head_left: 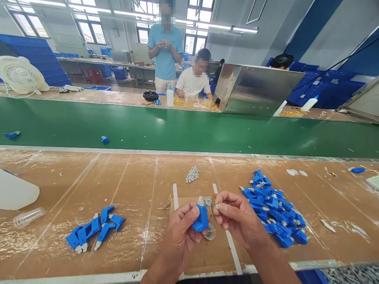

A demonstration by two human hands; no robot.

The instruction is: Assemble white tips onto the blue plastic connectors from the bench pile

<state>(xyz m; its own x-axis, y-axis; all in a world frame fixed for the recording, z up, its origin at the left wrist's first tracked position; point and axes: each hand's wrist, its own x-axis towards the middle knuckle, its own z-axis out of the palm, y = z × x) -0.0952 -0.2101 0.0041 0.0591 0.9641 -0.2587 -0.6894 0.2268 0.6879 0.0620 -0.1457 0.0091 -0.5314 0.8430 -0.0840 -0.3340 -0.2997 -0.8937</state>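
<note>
My left hand [185, 225] is closed around a blue plastic part [201, 219], held upright with its pale translucent tip pointing up. Just to the right, my right hand [233, 213] pinches a small grey piece [217, 206] between thumb and fingertips, apart from the blue part. Below both hands lies a cardboard sheet [207, 258] with white strips. A large heap of similar blue parts [275, 209] is beside my right hand, and a smaller group of them [94, 228] lies to the left. Beyond my hands sits a little pile of grey pieces [192, 174].
A green conveyor belt [177, 132] runs across behind the table, carrying a few blue bits. At left are a white bottle [17, 191] and a clear tube [29, 217]. Across the belt, one person stands [166, 51] and another sits [194, 81] near a metal panel [257, 90].
</note>
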